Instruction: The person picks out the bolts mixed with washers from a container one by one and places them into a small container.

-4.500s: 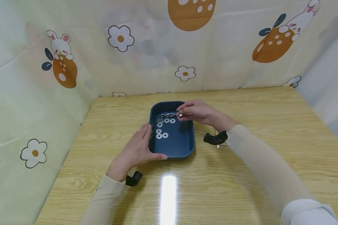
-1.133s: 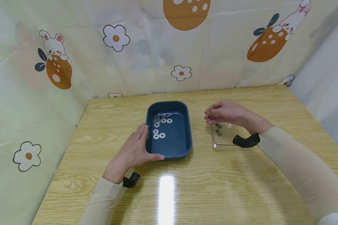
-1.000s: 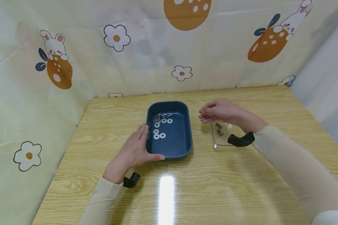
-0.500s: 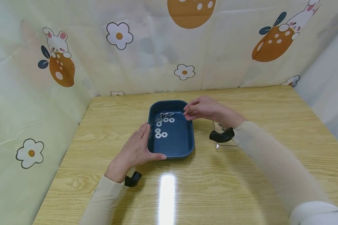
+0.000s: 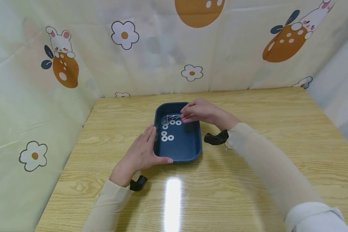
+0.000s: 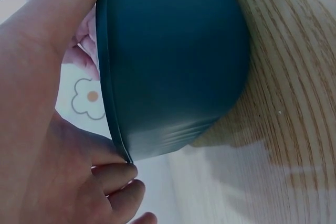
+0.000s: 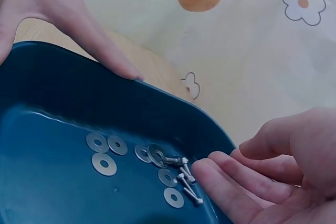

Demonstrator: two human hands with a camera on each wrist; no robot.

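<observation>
A dark blue tray holds several flat washers along its left side and a small pile of silver screws at the back. My left hand rests spread on its near left corner, with fingers along the left rim and thumb along the front rim. My right hand hovers over the back right of the tray. Its fingertips are bent loosely right beside the screws in the right wrist view, thumb apart from them. I see nothing between these fingers.
Right of the blue tray, a clear plastic tray is mostly hidden beneath my right wrist. A patterned curtain hangs behind the wooden table.
About a second ago my right hand was over the clear tray, where a few screws showed; it has moved left over the blue tray's screws. My left hand keeps its place.
</observation>
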